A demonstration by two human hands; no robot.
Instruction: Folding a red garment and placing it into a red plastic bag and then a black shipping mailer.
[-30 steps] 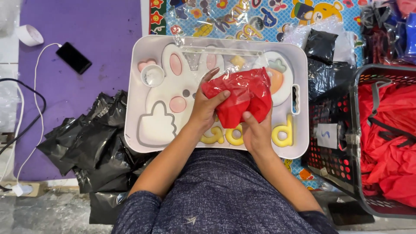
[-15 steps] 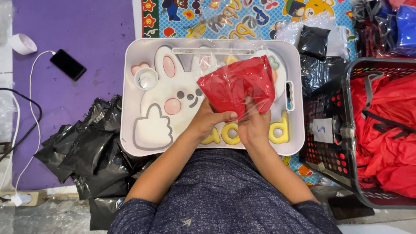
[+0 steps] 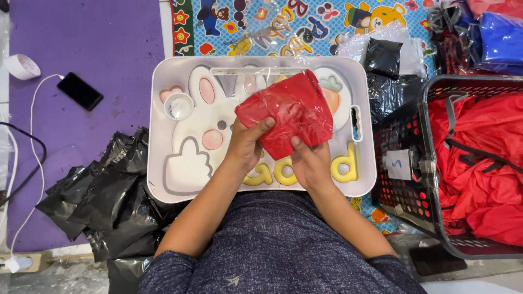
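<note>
Red folded garment in a clear plastic bag [image 3: 286, 111]: held just above the lap tray, over its right-centre, covering part of the bunny print and the carrot print. Long axis runs diagonal, lower-left to upper-right; the upper-right end points at the tray's far right corner. The bag film shows glare on top.

Left hand [image 3: 245, 144]: forearm comes up from lower left, thumb on top of the bundle's lower-left edge, fingers curled underneath. Grip closed on the bag.

Right hand [image 3: 308, 160]: forearm comes up from lower right, thumb pressed on the bundle's bottom edge, fingers hidden under it. Grip closed on the bag too. Hands sit close together, both at the near edge of the bundle.

White lap tray [image 3: 163, 109]: rounded rectangle with bunny graphic, small round cup recess at left, slot handle on the right side, yellow raised letters along the near edge, partly behind the hands. The only thing over it is the bag.

Black wire basket [image 3: 400, 190], just right of the tray: full of loose red fabric [image 3: 479, 163] with dark straps.

Pile of black plastic bags [image 3: 103, 196] on the floor, left of the tray, touching its near-left corner. More black bags [image 3: 384, 57] beyond the tray's right corner, on the cartoon play mat [image 3: 239, 22].

Purple mat [image 3: 81, 49] at left: black phone [image 3: 80, 91] with white cable, tape roll [image 3: 22, 66] near the edge.
</note>
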